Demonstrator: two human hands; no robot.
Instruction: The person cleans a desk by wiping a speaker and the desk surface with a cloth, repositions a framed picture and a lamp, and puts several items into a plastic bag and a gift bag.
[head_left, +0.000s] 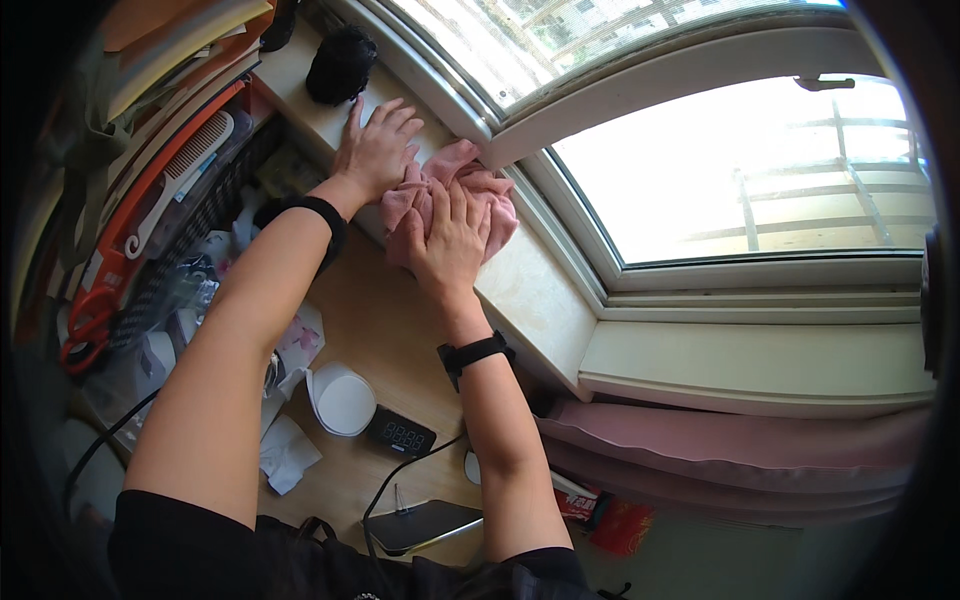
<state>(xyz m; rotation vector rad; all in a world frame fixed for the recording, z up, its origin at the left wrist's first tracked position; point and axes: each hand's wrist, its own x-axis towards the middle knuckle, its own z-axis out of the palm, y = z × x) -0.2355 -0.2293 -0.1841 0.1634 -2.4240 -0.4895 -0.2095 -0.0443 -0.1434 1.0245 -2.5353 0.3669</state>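
Note:
A crumpled pink cloth (491, 180) lies bunched on the pale windowsill (536, 307), close to the window frame. My right hand (452, 244) is laid over it, thumb on the left side and fingers pressed into the folds. Just left of the cloth, my left hand (375, 150) is spread palm down on the sill, fingers apart and nothing in it. Its little-finger side meets the cloth's edge. Beyond its fingertips stands a dark, rounded object (341, 66) whose kind I cannot tell.
The window sash (675, 90) stands ajar above the sill. Books (180, 97), a white comb (184, 176) and red-handled scissors (88, 330) crowd the left. On the wooden desk (367, 300) are a paper roll (345, 401), a digital clock (403, 433) and a black cable (386, 484). A pink curtain (712, 442) hangs right.

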